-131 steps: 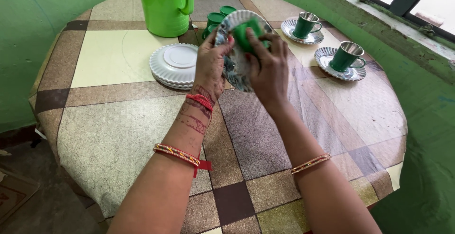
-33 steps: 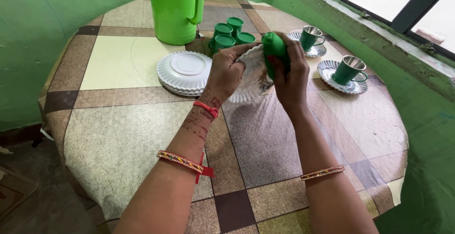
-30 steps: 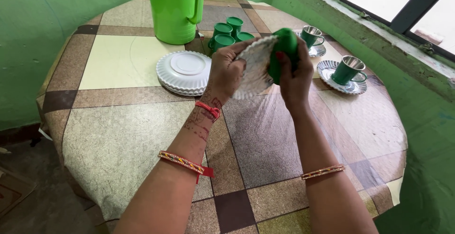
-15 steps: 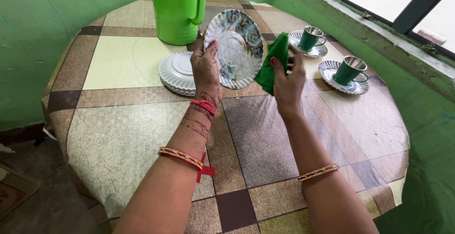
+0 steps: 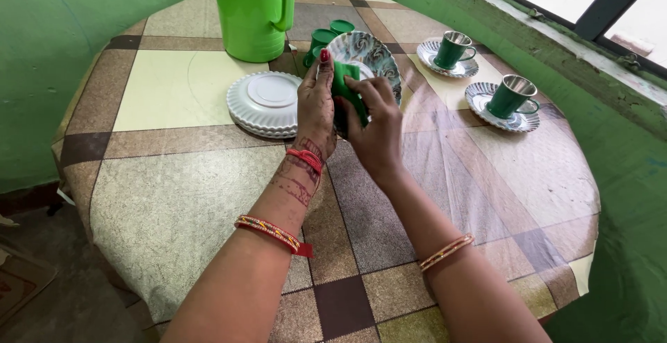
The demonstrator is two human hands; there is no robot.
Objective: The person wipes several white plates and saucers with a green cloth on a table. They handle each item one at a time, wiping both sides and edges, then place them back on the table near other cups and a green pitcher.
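Two hands are working above the checked round surface (image 5: 174, 176): the left hand (image 5: 316, 110) is gripping a patterned blue-grey saucer (image 5: 372, 55), while the right hand (image 5: 375, 131), apart half a second ago, is pressing a folded green cloth (image 5: 345, 82) against it. Just beside them, a white saucer stack (image 5: 267, 103) and green plastic jug (image 5: 251, 10) are standing.

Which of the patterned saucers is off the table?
The patterned saucer in the left hand, being wiped with a green cloth; the two others carry cups.

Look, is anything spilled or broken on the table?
Nothing stands out. The left hand holds a patterned saucer, the right hand presses a green cloth on it; both cups stand upright.
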